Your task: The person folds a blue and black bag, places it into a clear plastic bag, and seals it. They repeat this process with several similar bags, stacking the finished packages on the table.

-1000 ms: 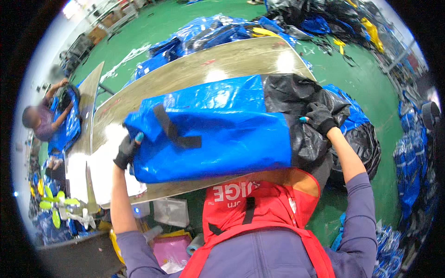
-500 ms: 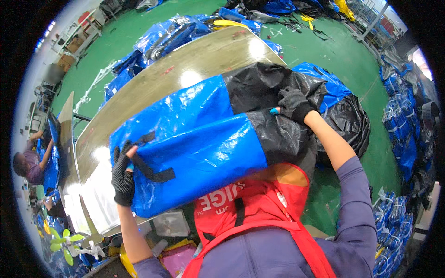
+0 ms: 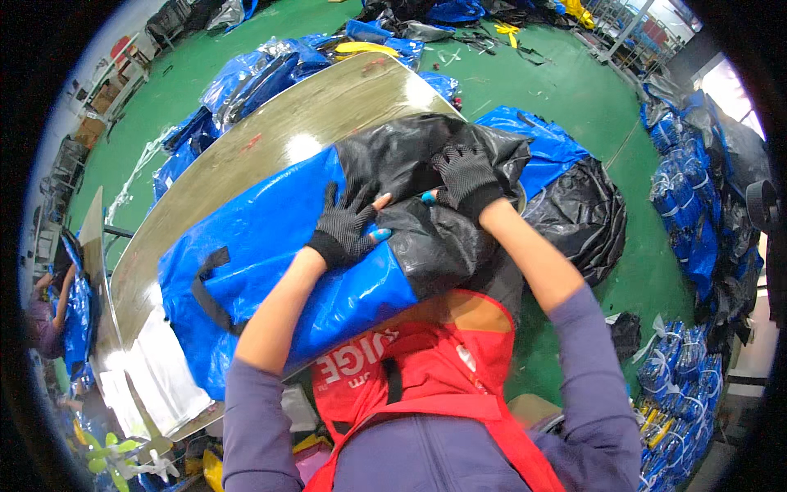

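Note:
A large, glossy blue and black tarpaulin bag (image 3: 246, 254) lies flat across the table (image 3: 238, 156), its blue part to the left and its black part to the right. A black strap loop (image 3: 211, 295) sits on the blue part. My left hand (image 3: 348, 225), in a dotted black glove with the thumb tip showing blue, rests on the bag where blue meets black, fingers spread. On the black part lies my right hand (image 3: 467, 179), gloved alike, its fingers stretched out and palm down. Between the two thumbs the material is creased.
Another blue and black bag (image 3: 578, 201) bulges beyond the table's right end. Bundled blue bags (image 3: 680, 369) are stacked at the right, and blue plastic pieces (image 3: 254, 78) lie behind the table. At far left a person (image 3: 49, 316) handles blue material. A green fan (image 3: 111, 455) stands lower left.
My left hand has moved from the bag's left end rightward to the blue-black seam, and its fingers have spread. My right hand stays on the black part, now with fingers stretched out.

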A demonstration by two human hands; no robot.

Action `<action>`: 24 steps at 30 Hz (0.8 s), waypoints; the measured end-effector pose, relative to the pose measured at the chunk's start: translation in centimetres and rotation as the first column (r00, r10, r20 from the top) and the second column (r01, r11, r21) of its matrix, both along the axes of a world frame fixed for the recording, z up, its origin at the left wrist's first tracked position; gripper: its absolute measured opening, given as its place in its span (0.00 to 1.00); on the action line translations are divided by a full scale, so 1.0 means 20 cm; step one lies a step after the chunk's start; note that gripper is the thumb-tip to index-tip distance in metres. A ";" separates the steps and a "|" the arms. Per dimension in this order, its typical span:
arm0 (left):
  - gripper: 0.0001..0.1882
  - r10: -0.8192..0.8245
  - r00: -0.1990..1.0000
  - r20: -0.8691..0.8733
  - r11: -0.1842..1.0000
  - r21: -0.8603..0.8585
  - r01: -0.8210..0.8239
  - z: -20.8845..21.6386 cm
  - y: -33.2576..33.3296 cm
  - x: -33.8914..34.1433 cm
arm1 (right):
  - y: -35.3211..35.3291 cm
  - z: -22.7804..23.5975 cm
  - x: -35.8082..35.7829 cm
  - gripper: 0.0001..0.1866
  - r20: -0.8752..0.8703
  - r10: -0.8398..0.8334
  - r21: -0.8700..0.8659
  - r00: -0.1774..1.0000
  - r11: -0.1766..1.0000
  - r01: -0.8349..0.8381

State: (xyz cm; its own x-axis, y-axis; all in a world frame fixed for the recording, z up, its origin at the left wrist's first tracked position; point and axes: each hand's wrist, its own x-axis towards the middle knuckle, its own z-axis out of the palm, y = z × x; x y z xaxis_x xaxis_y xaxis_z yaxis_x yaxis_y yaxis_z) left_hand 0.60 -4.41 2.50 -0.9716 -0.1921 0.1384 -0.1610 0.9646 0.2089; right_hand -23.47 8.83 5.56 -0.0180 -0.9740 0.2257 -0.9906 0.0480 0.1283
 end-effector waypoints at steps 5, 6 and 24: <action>0.31 0.046 0.999 -0.029 0.999 -0.016 -0.046 -0.31 -0.02 0.00 | 0.51 0.01 0.20 0.27 0.086 0.387 -0.314 0.918 0.885 -0.344; 0.30 0.026 0.998 -0.061 1.000 -0.010 -0.027 -0.32 -0.01 0.02 | 0.57 0.00 0.22 0.26 0.098 0.362 -0.258 0.927 0.909 -0.328; 0.22 -0.077 0.980 0.185 0.523 0.844 -0.118 -0.04 -0.03 0.96 | -0.49 -0.30 -0.17 0.34 0.426 -0.101 0.540 0.899 0.826 -0.163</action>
State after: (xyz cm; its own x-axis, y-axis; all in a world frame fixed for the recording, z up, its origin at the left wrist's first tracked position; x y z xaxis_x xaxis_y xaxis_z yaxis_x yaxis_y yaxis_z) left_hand 19.77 -5.02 1.78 -0.9517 -0.1426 -0.2720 -0.3052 0.3393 0.8898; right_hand -26.93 -0.91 -0.42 0.0507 -0.9278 -0.3697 -0.9504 0.0689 -0.3032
